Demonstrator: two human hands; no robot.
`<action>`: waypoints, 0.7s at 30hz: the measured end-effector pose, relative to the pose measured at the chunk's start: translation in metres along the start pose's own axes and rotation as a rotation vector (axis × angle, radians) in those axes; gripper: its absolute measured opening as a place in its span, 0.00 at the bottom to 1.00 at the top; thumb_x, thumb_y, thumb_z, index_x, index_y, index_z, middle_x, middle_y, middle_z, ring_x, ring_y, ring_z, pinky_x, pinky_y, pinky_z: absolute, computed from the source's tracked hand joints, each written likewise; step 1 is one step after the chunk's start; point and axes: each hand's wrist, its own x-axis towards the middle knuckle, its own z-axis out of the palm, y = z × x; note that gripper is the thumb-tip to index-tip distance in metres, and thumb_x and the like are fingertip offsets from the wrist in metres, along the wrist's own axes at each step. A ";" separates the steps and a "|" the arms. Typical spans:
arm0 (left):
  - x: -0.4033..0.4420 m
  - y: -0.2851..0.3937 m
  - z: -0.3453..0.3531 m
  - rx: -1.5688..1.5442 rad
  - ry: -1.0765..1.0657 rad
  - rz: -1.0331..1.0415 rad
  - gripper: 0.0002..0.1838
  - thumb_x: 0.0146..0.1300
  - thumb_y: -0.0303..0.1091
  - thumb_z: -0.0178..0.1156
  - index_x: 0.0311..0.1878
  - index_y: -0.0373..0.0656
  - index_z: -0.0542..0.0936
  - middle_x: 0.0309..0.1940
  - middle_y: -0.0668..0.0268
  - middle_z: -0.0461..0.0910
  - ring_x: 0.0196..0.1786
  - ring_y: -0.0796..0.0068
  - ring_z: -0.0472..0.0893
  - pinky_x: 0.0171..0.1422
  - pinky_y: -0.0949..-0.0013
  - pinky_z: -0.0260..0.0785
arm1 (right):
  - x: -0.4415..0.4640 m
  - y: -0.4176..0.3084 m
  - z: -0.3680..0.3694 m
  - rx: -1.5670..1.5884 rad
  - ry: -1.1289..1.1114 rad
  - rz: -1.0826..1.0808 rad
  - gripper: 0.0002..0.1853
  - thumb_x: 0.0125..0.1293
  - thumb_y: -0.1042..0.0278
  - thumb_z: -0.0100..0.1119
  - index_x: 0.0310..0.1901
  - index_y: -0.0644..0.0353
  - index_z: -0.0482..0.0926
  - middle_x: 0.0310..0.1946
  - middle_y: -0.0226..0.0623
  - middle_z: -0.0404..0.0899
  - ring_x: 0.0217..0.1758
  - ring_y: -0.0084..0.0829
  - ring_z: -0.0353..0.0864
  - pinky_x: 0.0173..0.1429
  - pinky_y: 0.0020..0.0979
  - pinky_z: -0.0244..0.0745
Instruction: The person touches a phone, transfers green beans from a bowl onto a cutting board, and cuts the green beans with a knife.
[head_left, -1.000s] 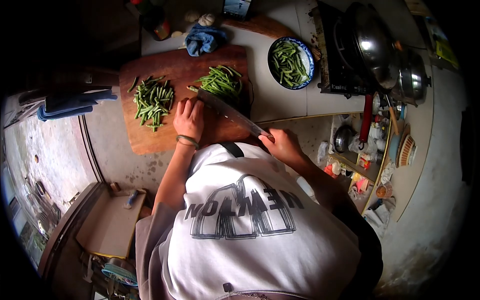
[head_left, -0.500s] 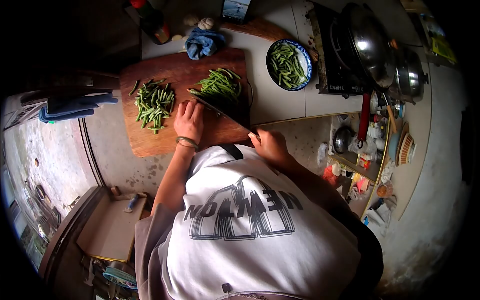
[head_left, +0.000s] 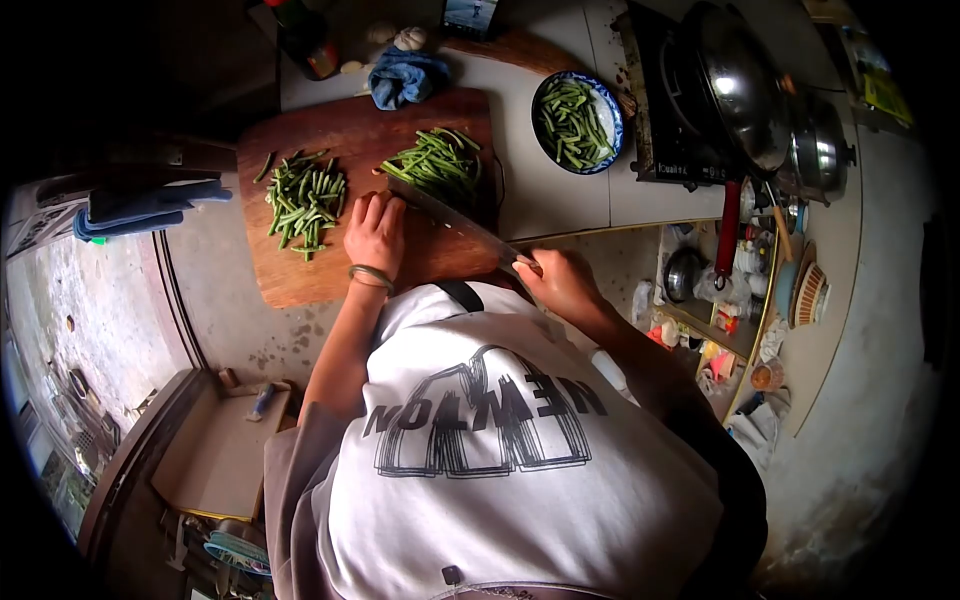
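1. Cutting board (head_left: 300, 275): near edge appears to project past the near edge of the counter (head_left: 560, 210). Hard pressure there might tip or slide it.
2. Knife (head_left: 450, 220): lies slantwise, tip far-left, handle near-right. Right hand (head_left: 558, 280) is closed around the handle. A slack grip could let the blade skid or twist.
3. Bean piles, both on the board: short pieces (head_left: 308, 200) at left, longer beans (head_left: 435, 165) at right, just beyond the blade. A wide sweep could scatter either.
4. Left hand (head_left: 376, 235): fingers bent, between the piles, just beside the blade's far end. Cannot tell whether it pinches a bean. Main hazard: a fingertip straying under the edge.
5. Stray piece (head_left: 264, 167): apart, far-left of its pile. A bump might roll it off.
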 end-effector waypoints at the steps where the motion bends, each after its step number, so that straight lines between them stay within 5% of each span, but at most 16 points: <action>1: -0.001 -0.001 0.001 0.000 -0.004 -0.002 0.08 0.60 0.26 0.66 0.43 0.46 0.83 0.44 0.66 0.80 0.47 0.59 0.80 0.48 0.60 0.77 | 0.000 0.000 0.000 0.007 0.001 0.009 0.14 0.66 0.59 0.65 0.32 0.63 0.82 0.25 0.50 0.82 0.30 0.54 0.83 0.37 0.49 0.77; 21: 0.007 0.007 -0.011 -0.049 0.025 -0.047 0.10 0.58 0.23 0.66 0.43 0.46 0.83 0.42 0.64 0.80 0.45 0.56 0.80 0.48 0.58 0.75 | 0.008 0.002 0.020 0.063 0.151 -0.073 0.18 0.68 0.56 0.64 0.32 0.65 0.81 0.24 0.53 0.79 0.28 0.55 0.80 0.35 0.45 0.74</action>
